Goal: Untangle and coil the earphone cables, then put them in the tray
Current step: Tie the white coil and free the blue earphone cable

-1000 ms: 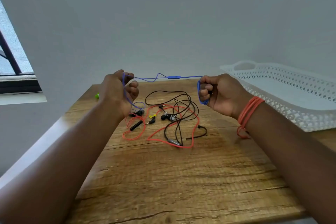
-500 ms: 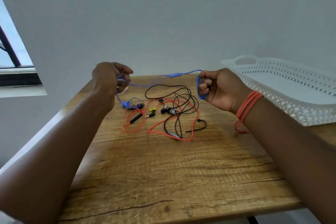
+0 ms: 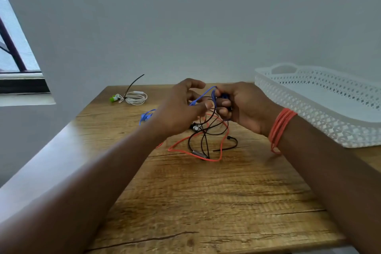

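My right hand (image 3: pixel 245 105) grips a small coil of the blue earphone cable (image 3: pixel 203 95) above the table. My left hand (image 3: pixel 181 109) is close against it, thumb and fingers pinching the blue strand that runs between the hands. The cable's blue earbuds (image 3: pixel 146 116) hang to the left, behind my left wrist. Under the hands lies a tangle of red cable (image 3: pixel 185 151) and black cable (image 3: pixel 203 142) on the wooden table (image 3: pixel 206 202). The white perforated tray (image 3: pixel 321 109) stands at the right.
A coiled white earphone with a green earbud (image 3: pixel 132 97), tied with a black strap, lies at the table's far left near the wall. An orange cord (image 3: pixel 281 128) is wound round my right wrist. A window sits at the left edge.
My left hand has moved right, from far apart to right beside my right hand, bringing the blue strand to the coil. The view now shows the white coiled earphone.
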